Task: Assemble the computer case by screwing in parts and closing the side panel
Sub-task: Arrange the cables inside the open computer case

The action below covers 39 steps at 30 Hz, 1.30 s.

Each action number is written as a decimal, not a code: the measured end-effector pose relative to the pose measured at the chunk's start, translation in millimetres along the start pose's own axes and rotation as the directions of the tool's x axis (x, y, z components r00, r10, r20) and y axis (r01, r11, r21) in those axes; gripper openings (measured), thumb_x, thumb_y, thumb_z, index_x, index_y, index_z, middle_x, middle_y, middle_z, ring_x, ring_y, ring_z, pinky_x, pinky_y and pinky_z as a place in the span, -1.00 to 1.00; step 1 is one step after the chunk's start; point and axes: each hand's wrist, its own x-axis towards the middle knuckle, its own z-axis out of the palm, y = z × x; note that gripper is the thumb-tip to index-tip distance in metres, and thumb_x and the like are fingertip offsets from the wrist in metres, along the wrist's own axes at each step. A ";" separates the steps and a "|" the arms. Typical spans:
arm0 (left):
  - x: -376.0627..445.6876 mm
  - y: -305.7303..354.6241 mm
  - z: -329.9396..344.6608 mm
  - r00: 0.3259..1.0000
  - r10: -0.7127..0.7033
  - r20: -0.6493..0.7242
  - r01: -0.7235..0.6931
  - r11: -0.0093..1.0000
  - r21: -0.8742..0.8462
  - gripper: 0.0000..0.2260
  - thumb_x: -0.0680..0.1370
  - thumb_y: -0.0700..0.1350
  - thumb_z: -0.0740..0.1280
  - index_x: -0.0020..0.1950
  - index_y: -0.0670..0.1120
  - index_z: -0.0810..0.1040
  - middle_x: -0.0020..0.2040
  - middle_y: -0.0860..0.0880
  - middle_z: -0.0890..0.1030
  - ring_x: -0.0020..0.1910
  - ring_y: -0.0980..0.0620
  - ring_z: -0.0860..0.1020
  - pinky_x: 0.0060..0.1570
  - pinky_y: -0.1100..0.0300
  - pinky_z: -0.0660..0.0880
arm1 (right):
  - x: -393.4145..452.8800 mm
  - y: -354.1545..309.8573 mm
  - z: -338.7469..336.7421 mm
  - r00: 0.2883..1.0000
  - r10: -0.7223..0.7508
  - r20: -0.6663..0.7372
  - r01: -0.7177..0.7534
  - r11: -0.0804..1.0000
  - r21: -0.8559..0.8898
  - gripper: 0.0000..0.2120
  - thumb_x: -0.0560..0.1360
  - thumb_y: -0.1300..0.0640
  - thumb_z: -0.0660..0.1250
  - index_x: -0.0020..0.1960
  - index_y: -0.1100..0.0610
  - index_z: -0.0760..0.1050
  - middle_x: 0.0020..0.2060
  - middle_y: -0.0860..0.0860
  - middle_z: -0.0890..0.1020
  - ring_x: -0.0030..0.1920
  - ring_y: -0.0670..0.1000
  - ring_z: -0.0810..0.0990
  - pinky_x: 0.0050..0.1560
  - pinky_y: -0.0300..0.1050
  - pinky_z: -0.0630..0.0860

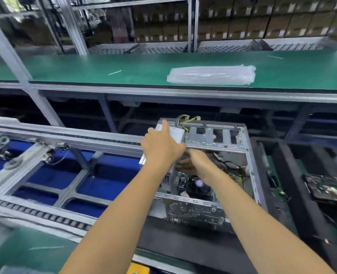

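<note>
Two bare hands are seen working inside the open grey sheet-metal computer case (203, 167), which lies on its side on a dark conveyor section between the near green-topped bench (25, 252) and the far one. The left hand (161, 147) is laid against the boxy silver power supply unit (175, 133) at the case's far left corner, with the index finger stretched out along its top; whether the other fingers are wrapped round it cannot be told. The right hand (193, 163) is reached in below the unit, its fingers hidden in shadow and blur, so its state cannot be told.

Several risks are judged from this position. The yellow and black cable bundle (187, 119), draped over the far rim of the case, could be pinched between the unit and the frame if the unit is pushed home without the wires being cleared. The unit could be dropped onto the green motherboard with its black round cooler fan (197, 186), which lies directly beneath, if support from below is lost. Skin could be cut on the punched metal edges. No side panel or screwdriver is identified, so misaligned screw holes would go unnoticed until later.

A crumpled clear plastic bag (211, 75) is seen on the far bench.
</note>
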 end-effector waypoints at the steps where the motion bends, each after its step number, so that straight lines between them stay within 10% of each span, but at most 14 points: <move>1: -2.1 4.3 3.6 1.000 0.016 -0.015 -0.015 0.998 0.054 -0.21 0.36 0.32 0.28 0.48 0.00 0.16 0.11 -0.20 0.46 0.02 -0.20 0.48 -0.16 0.07 0.25 | -0.7 -1.1 -1.3 1.000 0.012 0.014 -0.013 0.998 0.057 -0.68 0.68 0.03 0.13 0.12 0.22 0.56 -0.09 0.21 0.70 -0.15 0.15 0.71 0.03 0.09 0.66; 5: -8.1 19.7 13.5 0.996 0.066 -0.057 -0.050 0.967 0.249 -0.29 0.41 0.36 0.15 0.45 -0.02 0.22 -0.02 -0.19 0.49 -0.21 -0.11 0.40 -0.23 0.08 0.28 | -0.3 -0.8 -10.2 0.983 0.014 0.183 -0.049 0.981 0.187 -0.29 0.61 -0.35 -0.01 -0.29 0.07 0.69 -0.27 0.11 0.71 -0.24 0.08 0.71 -0.08 0.04 0.64; 9: -13.8 19.3 28.7 0.998 0.060 -0.023 -0.050 0.946 0.319 -0.33 0.46 0.29 0.07 0.49 -0.01 0.20 -0.03 -0.19 0.51 -0.17 -0.11 0.44 -0.25 0.08 0.27 | 9.7 14.5 -13.7 0.953 0.076 0.292 -0.110 0.988 0.104 -0.23 0.51 -0.48 -0.02 0.22 0.11 0.60 0.03 0.17 0.71 0.06 0.14 0.70 0.06 0.08 0.62; 13: -20.3 9.8 51.0 1.000 0.009 0.010 -0.012 0.942 0.335 -0.38 0.54 0.23 -0.03 0.55 -0.01 0.07 -0.03 -0.22 0.50 -0.22 -0.10 0.39 -0.26 0.09 0.29 | 22.2 32.4 -3.9 0.954 0.069 0.293 -0.072 0.997 -0.002 -0.36 0.55 -0.40 0.07 0.30 0.05 0.57 0.23 0.09 0.64 0.28 0.10 0.57 0.41 0.14 0.39; 19: -21.7 3.3 64.1 1.000 -0.023 0.021 0.015 0.942 0.336 -0.38 0.56 0.21 -0.04 0.55 -0.08 0.08 0.09 -0.23 0.46 -0.05 -0.13 0.46 -0.16 0.08 0.32 | 35.5 36.9 -1.3 0.954 0.113 0.276 -0.115 0.993 -0.009 -0.48 0.62 -0.28 0.10 0.03 0.07 0.66 -0.14 0.07 0.74 -0.17 0.03 0.73 -0.20 -0.11 0.59; 29: -21.6 4.0 72.6 0.998 -0.047 0.052 0.028 0.946 0.324 -0.39 0.59 0.18 -0.03 0.54 -0.14 0.06 0.08 -0.21 0.45 0.00 -0.12 0.40 -0.02 0.08 0.31 | 43.0 36.4 -1.2 0.965 0.090 0.245 -0.070 0.993 -0.090 -0.51 0.64 -0.22 0.13 0.13 0.13 0.64 -0.05 0.08 0.73 0.02 0.08 0.69 0.19 0.05 0.57; 34: -15.1 8.1 71.9 0.993 0.077 0.087 -0.109 0.881 0.461 -0.66 0.57 0.00 0.13 0.22 -0.19 0.43 0.18 -0.18 0.37 0.18 -0.15 0.32 0.16 0.07 0.30 | 44.0 36.8 5.8 0.968 0.099 0.232 -0.067 0.988 -0.141 -0.67 0.66 -0.03 0.15 -0.07 0.16 0.55 -0.36 0.06 0.62 -0.37 0.01 0.57 -0.32 -0.17 0.52; 39: 2.6 -12.3 88.4 0.927 0.340 0.158 -0.366 0.912 0.185 -0.78 0.55 -0.09 0.13 0.14 -0.14 0.39 0.13 -0.11 0.44 0.16 -0.11 0.35 0.27 0.05 0.23 | 44.8 34.7 8.8 0.979 0.109 0.175 -0.075 0.979 -0.189 -0.45 0.64 -0.23 0.10 0.14 0.26 0.54 0.04 0.20 0.68 0.07 0.21 0.66 0.21 0.15 0.57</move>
